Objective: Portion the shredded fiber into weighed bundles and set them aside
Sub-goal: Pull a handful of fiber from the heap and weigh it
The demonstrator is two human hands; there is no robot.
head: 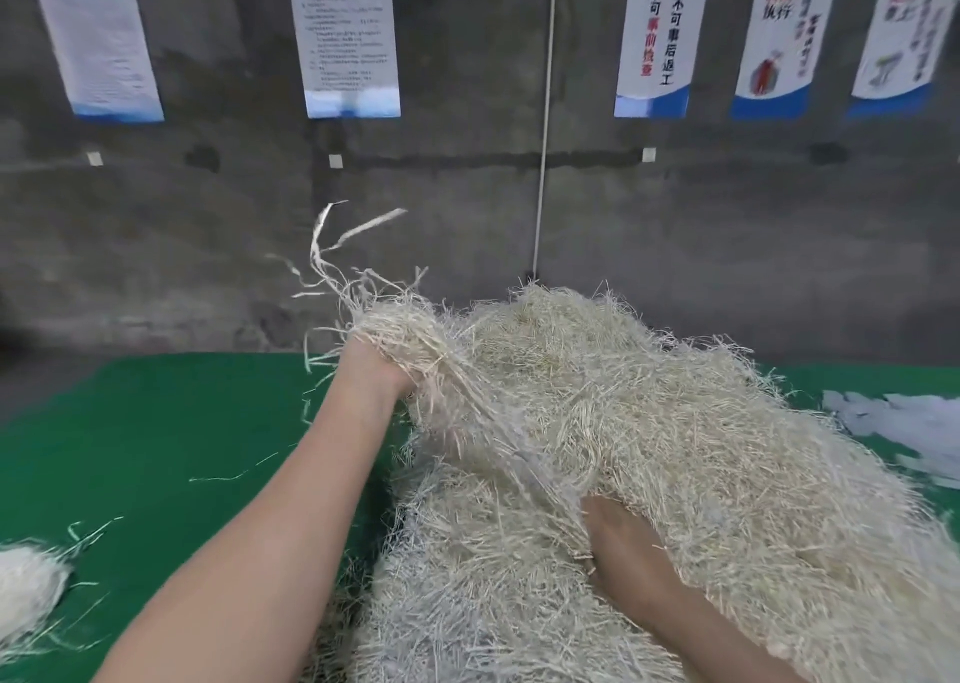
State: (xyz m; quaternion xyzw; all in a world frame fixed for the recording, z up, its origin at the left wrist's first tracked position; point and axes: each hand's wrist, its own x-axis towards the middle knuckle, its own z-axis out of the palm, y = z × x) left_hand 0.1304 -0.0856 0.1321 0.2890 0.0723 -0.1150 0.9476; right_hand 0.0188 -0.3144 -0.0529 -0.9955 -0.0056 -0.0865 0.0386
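A big heap of pale shredded fiber [649, 422] covers the right half of the green table [182, 422]. My left hand [376, 370] grips a raised clump of fiber [405, 334] at the heap's left top, with loose strands flying up from it. My right hand [618, 532] is dug into the front of the heap, its fingers buried under the strands and hidden. A small separate bundle of fiber [26, 589] lies at the table's left front edge.
A grey concrete wall [467, 215] with several posters stands right behind the table. A white cord [543, 163] hangs down the wall to the heap. White scraps [893, 422] lie at the far right. Stray strands dot the green surface.
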